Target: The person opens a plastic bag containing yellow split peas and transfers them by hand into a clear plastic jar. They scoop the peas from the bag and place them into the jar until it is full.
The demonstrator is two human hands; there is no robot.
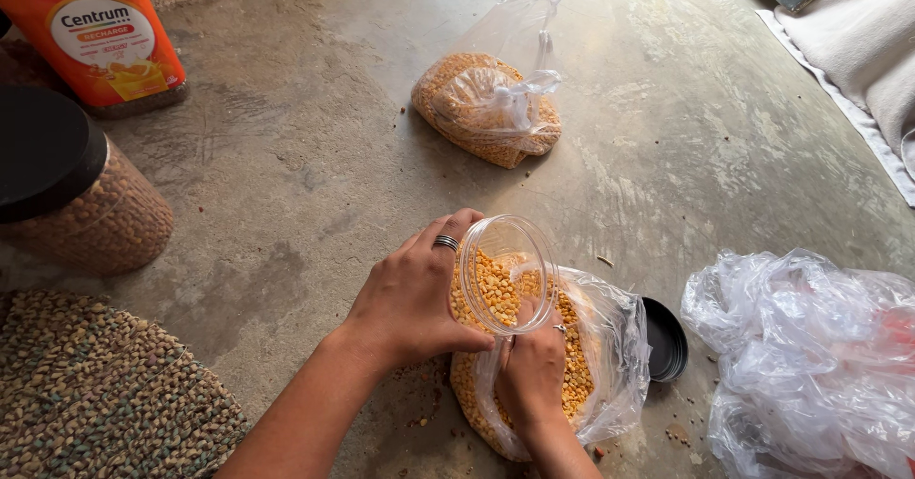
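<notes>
My left hand [412,298] grips a clear plastic jar [505,274], tilted on its side with its mouth toward me and partly filled with yellow split lentils. My right hand [532,369] is pushed into an open clear plastic bag of the same lentils [596,346] lying on the concrete floor [286,183], right below the jar's mouth. I cannot tell whether its fingers hold lentils. A ring shows on a finger of each hand.
A black jar lid [667,341] lies right of the bag. A second tied bag of lentils [486,107] lies farther off. Crumpled empty plastic bags [810,365] sit at right; a black-lidded jar of brown pulses [86,203] and an orange container [100,36] at left. A woven mat [95,393] lies at lower left.
</notes>
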